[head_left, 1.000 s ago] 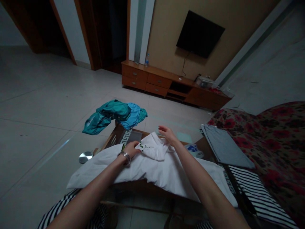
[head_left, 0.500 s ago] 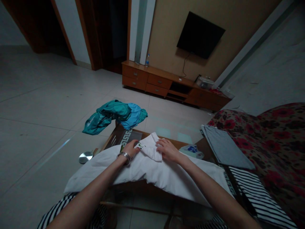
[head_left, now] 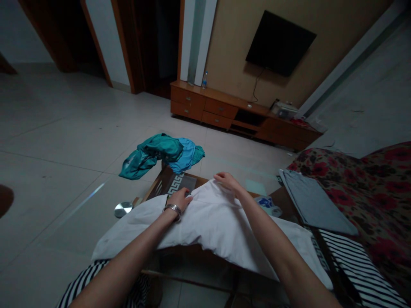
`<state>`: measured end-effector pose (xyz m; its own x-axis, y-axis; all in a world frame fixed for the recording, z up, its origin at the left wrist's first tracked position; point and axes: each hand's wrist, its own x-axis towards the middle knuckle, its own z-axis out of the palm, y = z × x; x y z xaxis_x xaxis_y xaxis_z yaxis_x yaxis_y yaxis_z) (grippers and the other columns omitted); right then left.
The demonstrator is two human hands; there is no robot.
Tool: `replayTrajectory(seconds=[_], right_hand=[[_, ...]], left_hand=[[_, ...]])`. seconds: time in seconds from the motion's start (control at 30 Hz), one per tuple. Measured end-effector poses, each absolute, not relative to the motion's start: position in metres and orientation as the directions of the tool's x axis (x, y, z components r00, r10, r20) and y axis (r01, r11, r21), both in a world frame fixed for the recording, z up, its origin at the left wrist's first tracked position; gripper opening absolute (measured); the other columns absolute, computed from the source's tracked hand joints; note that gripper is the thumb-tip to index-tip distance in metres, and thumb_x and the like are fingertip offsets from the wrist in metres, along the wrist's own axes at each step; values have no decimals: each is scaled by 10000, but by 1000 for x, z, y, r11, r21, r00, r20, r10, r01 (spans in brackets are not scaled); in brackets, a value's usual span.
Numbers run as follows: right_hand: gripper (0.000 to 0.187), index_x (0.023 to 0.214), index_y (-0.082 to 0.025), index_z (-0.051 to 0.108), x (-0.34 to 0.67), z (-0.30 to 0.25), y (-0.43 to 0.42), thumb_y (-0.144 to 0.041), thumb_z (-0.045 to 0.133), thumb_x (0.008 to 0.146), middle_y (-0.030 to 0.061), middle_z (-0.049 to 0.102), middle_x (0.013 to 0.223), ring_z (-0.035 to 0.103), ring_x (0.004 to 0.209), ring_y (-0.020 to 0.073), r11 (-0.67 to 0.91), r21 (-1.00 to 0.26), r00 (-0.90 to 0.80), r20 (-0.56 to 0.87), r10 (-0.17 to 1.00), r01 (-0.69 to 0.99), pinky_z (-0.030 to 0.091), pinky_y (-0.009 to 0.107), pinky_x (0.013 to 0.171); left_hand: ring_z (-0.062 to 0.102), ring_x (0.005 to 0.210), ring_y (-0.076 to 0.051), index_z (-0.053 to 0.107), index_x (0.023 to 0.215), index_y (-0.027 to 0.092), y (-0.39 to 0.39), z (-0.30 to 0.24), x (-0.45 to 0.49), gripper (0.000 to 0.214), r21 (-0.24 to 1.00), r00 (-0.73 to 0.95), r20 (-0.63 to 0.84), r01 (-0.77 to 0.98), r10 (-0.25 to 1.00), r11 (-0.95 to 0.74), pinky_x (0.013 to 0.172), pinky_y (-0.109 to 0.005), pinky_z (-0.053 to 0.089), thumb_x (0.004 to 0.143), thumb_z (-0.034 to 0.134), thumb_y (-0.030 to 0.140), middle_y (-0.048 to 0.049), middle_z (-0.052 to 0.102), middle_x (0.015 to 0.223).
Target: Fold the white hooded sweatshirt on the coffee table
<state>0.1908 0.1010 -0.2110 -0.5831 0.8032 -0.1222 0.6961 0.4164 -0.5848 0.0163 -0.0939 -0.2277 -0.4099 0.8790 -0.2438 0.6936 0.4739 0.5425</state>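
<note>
White garment (head_left: 212,226) overhangs table edge; both hands (head_left: 180,199) press its far edge

A low wooden table (head_left: 167,182) with a patterned top carries a white garment (head_left: 212,222) spread across it and hanging over its near edge. A heap of teal and blue clothes (head_left: 160,155) rests on the far corner. A small white and blue item (head_left: 268,203) lies at the right edge. A round metal lid (head_left: 122,209) lies on the tiled floor (head_left: 64,145) just beside the table.
</note>
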Motion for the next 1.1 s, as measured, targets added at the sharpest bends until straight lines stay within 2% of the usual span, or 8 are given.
replayTrajectory(seconds=[0.17,0.27,0.4,0.57,0.73,0.9,1.0,1.1], right_hand=[[459,1008,-162,657,181,-220,92,-221,748,562,52,667,903,568,679,142,431,-616,-643,-165,748,660,409,221,603],[225,836,-154,659,177,-224,89,-223,665,622,6,633,764,528,630,128,451,-619,-661,-151,735,643,379,221,581],[203,814,-151,617,178,-219,90,-315,604,695,-3,599,767,514,669,124,488,-640,-695,-102,711,594,356,213,578],[260,835,-156,588,189,-204,90,-381,602,705,-9,572,763,503,674,130,515,-709,-736,-8,677,481,353,220,579],[218,858,-164,605,202,-187,69,-316,624,703,-8,595,782,528,705,136,576,-733,-770,114,628,362,379,225,634],[132,875,-175,617,220,-180,30,-209,570,756,24,643,852,571,771,151,700,-657,-815,223,535,280,395,238,690],[154,911,-184,626,228,-180,17,-186,561,772,46,655,906,582,826,168,768,-582,-826,270,494,268,400,254,734],[145,917,-184,630,229,-183,19,-213,549,801,55,659,905,584,834,178,755,-581,-776,309,551,305,403,266,750]], left_hand=[[587,927,-231,589,1079,166,-102,-212,29,268,368,-419,-38,838,907,402,754,-318,427,845,526,279,-110,633,1010],[535,1035,-241,605,1009,164,-113,-204,44,194,276,-116,174,959,978,65,858,-361,416,857,487,191,-118,596,1090],[466,1200,-235,580,1121,183,-125,-218,56,270,310,303,178,886,936,-345,1003,-378,365,859,537,237,-99,551,1269],[296,1359,-309,466,1310,149,-128,-242,48,580,246,239,40,939,970,-242,1078,-455,279,811,623,400,-164,345,1471],[216,1397,-303,417,1355,251,-124,-246,28,625,212,247,-12,948,969,-239,1084,-543,193,811,587,507,-129,263,1520],[353,1315,-267,524,1224,233,-120,-228,20,467,277,225,-25,938,974,-210,1043,-467,286,811,605,438,-110,395,1440],[483,1160,-269,566,1110,157,-121,-210,19,393,244,-33,-42,969,999,42,920,-387,396,800,613,394,-150,519,1271],[511,1092,-328,579,1054,122,-125,-198,10,486,139,-224,-162,959,961,247,869,-418,405,719,672,462,-179,574,1155]])
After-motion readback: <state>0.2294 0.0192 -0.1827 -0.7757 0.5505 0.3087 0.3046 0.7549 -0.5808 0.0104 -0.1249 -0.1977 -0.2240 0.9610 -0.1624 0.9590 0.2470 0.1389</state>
